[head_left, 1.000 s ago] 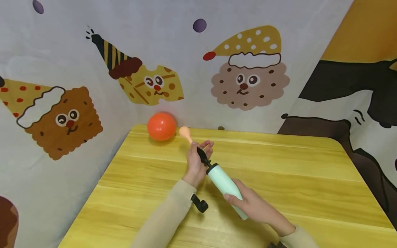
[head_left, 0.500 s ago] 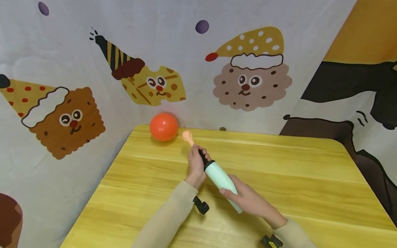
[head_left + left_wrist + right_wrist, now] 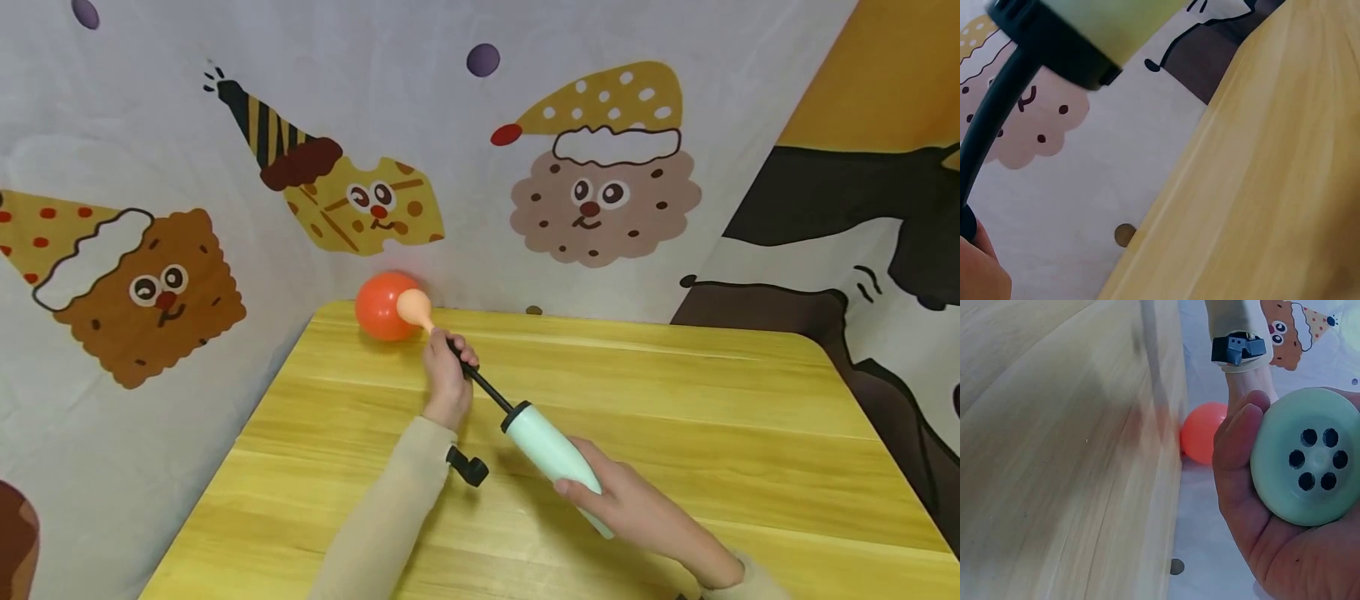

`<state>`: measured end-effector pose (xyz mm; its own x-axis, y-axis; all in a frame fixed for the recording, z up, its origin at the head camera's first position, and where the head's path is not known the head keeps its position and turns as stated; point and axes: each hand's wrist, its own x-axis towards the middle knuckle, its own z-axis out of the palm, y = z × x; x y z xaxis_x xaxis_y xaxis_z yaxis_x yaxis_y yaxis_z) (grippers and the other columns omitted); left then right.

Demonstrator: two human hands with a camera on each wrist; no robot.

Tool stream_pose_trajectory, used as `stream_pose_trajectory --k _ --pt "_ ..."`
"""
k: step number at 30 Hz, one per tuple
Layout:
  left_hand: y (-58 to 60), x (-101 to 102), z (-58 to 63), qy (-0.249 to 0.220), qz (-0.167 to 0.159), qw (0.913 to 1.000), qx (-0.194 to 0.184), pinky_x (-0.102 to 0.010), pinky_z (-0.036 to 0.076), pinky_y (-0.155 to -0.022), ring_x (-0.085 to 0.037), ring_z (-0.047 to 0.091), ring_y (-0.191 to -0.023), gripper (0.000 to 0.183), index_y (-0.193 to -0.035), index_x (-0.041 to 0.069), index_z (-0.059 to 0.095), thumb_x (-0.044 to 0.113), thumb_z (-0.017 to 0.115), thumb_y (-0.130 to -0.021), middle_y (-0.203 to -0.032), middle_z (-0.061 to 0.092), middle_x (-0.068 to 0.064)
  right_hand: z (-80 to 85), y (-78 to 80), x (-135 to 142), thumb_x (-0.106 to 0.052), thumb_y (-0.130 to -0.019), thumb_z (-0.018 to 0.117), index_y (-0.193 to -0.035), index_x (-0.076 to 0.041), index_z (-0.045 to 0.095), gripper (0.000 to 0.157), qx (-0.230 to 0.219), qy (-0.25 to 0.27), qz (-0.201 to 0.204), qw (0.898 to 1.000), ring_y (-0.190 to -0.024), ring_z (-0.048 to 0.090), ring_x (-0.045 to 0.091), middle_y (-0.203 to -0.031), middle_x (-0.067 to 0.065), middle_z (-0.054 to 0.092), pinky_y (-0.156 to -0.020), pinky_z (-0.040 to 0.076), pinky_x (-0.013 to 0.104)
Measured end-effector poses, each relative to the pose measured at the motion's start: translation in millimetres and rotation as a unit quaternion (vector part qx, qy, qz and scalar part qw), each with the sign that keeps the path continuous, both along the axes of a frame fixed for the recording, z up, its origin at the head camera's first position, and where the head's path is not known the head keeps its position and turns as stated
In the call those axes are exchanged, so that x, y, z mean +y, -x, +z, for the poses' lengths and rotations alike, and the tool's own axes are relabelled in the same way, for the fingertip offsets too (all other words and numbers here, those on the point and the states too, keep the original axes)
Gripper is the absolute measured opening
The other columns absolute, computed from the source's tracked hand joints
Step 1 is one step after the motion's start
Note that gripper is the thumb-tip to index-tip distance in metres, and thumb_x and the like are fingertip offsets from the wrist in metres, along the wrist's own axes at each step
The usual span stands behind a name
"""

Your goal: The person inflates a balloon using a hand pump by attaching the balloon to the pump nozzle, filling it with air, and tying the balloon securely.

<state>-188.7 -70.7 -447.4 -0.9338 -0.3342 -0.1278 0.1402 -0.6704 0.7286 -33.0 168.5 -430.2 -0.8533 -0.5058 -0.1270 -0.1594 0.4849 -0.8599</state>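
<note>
A mint-green hand balloon pump (image 3: 551,450) slants over the table, its black rod (image 3: 491,387) drawn out. My left hand (image 3: 447,375) curls round the pump's black nozzle end and the neck of a small, partly inflated peach balloon (image 3: 414,307). That balloon overlaps a larger orange-red balloon (image 3: 377,308) behind it. With my right hand (image 3: 630,508) I grip the barrel near its lower end. In the right wrist view, the pump's round base (image 3: 1319,459) with several holes faces the camera. Only the knuckle edge of the left hand (image 3: 982,275) shows in the left wrist view.
The wood-grain table (image 3: 712,417) ends at the back against a white cloth backdrop (image 3: 472,167) printed with cartoon biscuits. The orange-red balloon sits at the far left corner. A black camera mount (image 3: 468,467) sticks out from the left wrist.
The barrel first slid up close to the left hand. Since then the hands have moved apart, the left up and leftward, the right down and rightward, exposing the rod. The left fingers curled from spread.
</note>
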Motion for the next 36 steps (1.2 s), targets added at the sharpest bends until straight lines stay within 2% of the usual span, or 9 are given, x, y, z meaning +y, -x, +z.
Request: stream_pose_trajectory --k 6,10,13,18,24,30,33,36 --pt "-10.9 7 -6.0 -0.01 -0.004 0.9999 0.001 -0.019 0.036 -0.045 -0.006 0.039 -0.047 0.03 -0.089 0.011 0.043 0.024 0.033 -0.115 -0.067 0.044 0.002 -4.0 0.5 -4 -0.036 -0.108 0.057 -0.155 -0.005 0.036 0.06 0.024 -0.006 0.017 1.0 -0.082 0.067 0.015 -0.107 0.008 0.068 -0.062 0.055 0.031" --pt "-19.7 16 -9.8 -0.018 -0.02 0.9996 0.002 -0.018 0.035 -0.045 -0.005 0.039 -0.048 0.032 -0.088 0.013 0.045 0.026 0.034 -0.115 -0.067 0.045 0.003 -6.6 5.8 -13 -0.039 -0.108 0.056 -0.156 -0.006 0.034 0.063 0.02 -0.008 0.015 1.0 -0.083 0.067 0.018 -0.106 0.008 0.067 -0.062 0.056 0.031" --pt "-26.5 22 -12.5 -0.012 -0.042 0.999 -0.014 -0.018 0.037 -0.045 -0.006 0.039 -0.047 0.036 -0.084 0.013 0.046 0.028 0.034 -0.114 -0.065 0.044 0.003 -7.8 13.4 -20 -0.041 -0.108 0.055 -0.156 -0.005 0.033 0.064 0.017 -0.009 0.015 1.0 -0.08 0.067 0.022 -0.103 0.009 0.067 -0.059 0.056 0.032" --pt "-30.0 21 -18.4 0.01 -0.055 0.9979 -0.032 -0.02 0.039 -0.047 -0.007 0.041 -0.048 0.039 -0.08 0.013 0.047 0.029 0.036 -0.113 -0.063 0.044 0.004 -10.1 24.9 -29 -0.042 -0.108 0.055 -0.155 -0.004 0.036 0.064 0.02 -0.007 0.017 1.0 -0.083 0.068 0.026 -0.105 0.009 0.067 -0.059 0.057 0.032" --pt "-21.7 3 -16.2 0.025 -0.026 0.999 -0.024 -0.019 0.039 -0.046 -0.006 0.041 -0.048 0.038 -0.082 0.012 0.046 0.028 0.034 -0.114 -0.065 0.045 0.004 -12.0 23.5 -37 -0.042 -0.108 0.055 -0.155 -0.005 0.037 0.062 0.013 0.009 0.017 1.0 -0.084 0.068 0.028 -0.106 0.01 0.068 -0.061 0.057 0.033" --pt "-9.1 -25 -7.7 0.012 0.01 0.9999 -0.006 -0.019 0.041 -0.045 -0.006 0.041 -0.047 0.033 -0.089 0.012 0.043 0.028 0.032 -0.115 -0.067 0.045 0.003 -6.1 9.1 -21 -0.04 -0.108 0.055 -0.157 -0.01 0.036 0.061 0.004 -0.003 0.024 1.0 -0.08 0.068 0.023 -0.105 0.01 0.068 -0.057 0.056 0.033" --pt "-7.9 -39 -4.7 0.007 0.021 0.9997 -0.004 -0.019 0.041 -0.045 -0.006 0.041 -0.047 0.032 -0.09 0.012 0.042 0.029 0.031 -0.115 -0.067 0.045 0.003 -5.3 0.7 -9 -0.039 -0.108 0.055 -0.157 -0.012 0.037 0.058 0.005 -0.007 0.037 0.999 -0.079 0.066 0.018 -0.104 0.007 0.067 -0.056 0.055 0.032" --pt "-10.9 -43 -4.3 0.001 0.032 0.9995 0.003 -0.018 0.041 -0.045 -0.006 0.041 -0.047 0.031 -0.09 0.013 0.042 0.027 0.031 -0.115 -0.067 0.045 0.003 -7.3 -4.1 -2 -0.035 -0.109 0.055 -0.155 -0.011 0.04 0.055 0.022 -0.007 0.047 0.999 -0.079 0.065 0.012 -0.103 0.005 0.066 -0.06 0.055 0.031"
